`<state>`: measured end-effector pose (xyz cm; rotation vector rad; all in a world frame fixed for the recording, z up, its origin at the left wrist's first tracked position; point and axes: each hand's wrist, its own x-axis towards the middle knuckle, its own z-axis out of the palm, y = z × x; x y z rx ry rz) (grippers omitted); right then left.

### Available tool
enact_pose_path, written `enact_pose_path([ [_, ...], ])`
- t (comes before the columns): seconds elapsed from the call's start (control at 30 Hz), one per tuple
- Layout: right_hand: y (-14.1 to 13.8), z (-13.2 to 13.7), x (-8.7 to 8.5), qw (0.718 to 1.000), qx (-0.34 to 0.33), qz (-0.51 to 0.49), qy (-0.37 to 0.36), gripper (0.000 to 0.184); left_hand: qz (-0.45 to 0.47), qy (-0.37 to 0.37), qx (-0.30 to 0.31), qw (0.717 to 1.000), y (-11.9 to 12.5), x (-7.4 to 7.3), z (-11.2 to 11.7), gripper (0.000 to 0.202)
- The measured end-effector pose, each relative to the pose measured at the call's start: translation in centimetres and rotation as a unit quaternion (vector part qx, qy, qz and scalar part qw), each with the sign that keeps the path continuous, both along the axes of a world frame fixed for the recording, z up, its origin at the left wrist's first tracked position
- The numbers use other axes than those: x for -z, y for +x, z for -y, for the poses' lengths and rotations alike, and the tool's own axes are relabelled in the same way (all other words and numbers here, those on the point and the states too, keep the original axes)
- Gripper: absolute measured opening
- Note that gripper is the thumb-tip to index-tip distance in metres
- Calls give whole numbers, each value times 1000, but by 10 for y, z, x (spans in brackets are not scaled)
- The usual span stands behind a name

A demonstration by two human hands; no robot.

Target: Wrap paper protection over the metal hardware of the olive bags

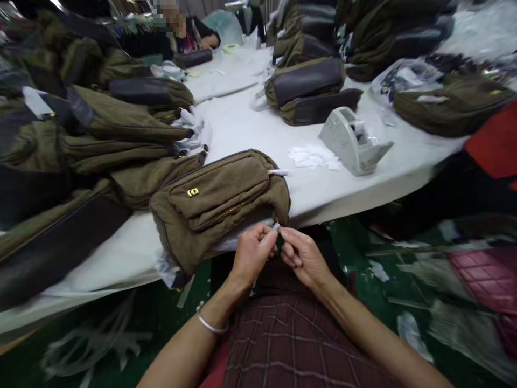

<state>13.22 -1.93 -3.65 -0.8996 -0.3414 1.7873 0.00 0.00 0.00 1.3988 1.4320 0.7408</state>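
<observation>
One gold emblem (193, 192), brn bag (220, 200)

Heaped brown bags (133, 118) crowd the left side of the white table (238, 118). A co-worker (197, 32) is at the table's far end. Two dark-bottomed bags (307, 81) lie on the table's right half. A clear plastic bag (407, 75) rests near its right edge, and a red cloth (495, 140) shows beyond that edge. Below the table, pale strips (92, 345) lie on the green floor (379, 293) at left; a pink quilted piece (480, 275) is to its right.
</observation>
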Motion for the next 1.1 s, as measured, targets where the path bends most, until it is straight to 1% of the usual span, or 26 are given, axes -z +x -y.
enact_pose_path([
  [0.07,-4,0,0,998,15,-56,-31,25,-12,15,-10,1000,1,-1,1,23],
  [0.13,-7,0,0,991,16,-114,-64,29,10,3,-15,1000,2,0,2,23],
  [0.23,-10,-3,0,972,-9,-204,-118,36,113,-71,-15,991,-1,8,0,28],
  [0.3,-12,-5,-1,962,-30,-239,-127,37,185,-115,-10,976,-4,15,-2,34],
  [0.33,-12,-5,-2,961,-37,-245,-124,37,206,-128,-6,970,-6,17,-3,36],
  [0.4,-11,-5,-5,965,-42,-235,-110,38,200,-128,2,971,-9,17,-4,35],
  [0.47,-6,-2,-10,979,-53,-180,-86,32,130,-75,5,989,-10,13,-4,30],
  [0.5,-1,1,-12,988,-67,-124,-68,27,77,-30,8,997,-11,10,-4,27],
  [0.53,4,3,-14,994,-85,-44,-43,25,22,20,13,999,-11,8,-3,24],
  [0.57,11,6,-16,993,-102,56,-13,27,-30,71,21,997,-11,5,-2,21],
  [0.6,18,7,-19,979,-111,168,22,31,-75,115,30,990,-11,4,-2,19],
  [0.63,25,8,-22,953,-108,277,60,32,-111,153,41,981,-11,3,-1,17],
  [0.67,31,6,-25,919,-94,369,102,31,-141,185,53,971,-11,4,0,15],
  [0.73,41,-2,-33,844,-66,494,199,28,-189,249,70,947,-11,8,0,13],
  [0.77,45,-9,-38,805,-67,532,254,28,-212,282,78,933,-12,11,0,14],
  [0.83,48,-25,-48,722,-101,582,360,35,-253,345,96,899,-14,15,0,16],
  [0.9,47,-39,-59,643,-157,614,430,44,-289,397,112,864,-16,16,0,19],
  [0.93,46,-45,-63,612,-183,624,451,45,-305,415,119,849,-17,16,0,20],
  [0.97,45,-50,-67,587,-203,631,465,42,-318,428,124,836,-18,15,0,21],
  [1.0,44,-54,-69,566,-219,638,475,34,-330,437,128,827,-19,13,0,22],
  [1.03,44,-57,-71,550,-227,643,482,24,-338,442,129,821,-19,12,0,22],
  [1.1,44,-60,-70,532,-229,646,498,7,-347,440,128,818,-19,10,0,22],
])
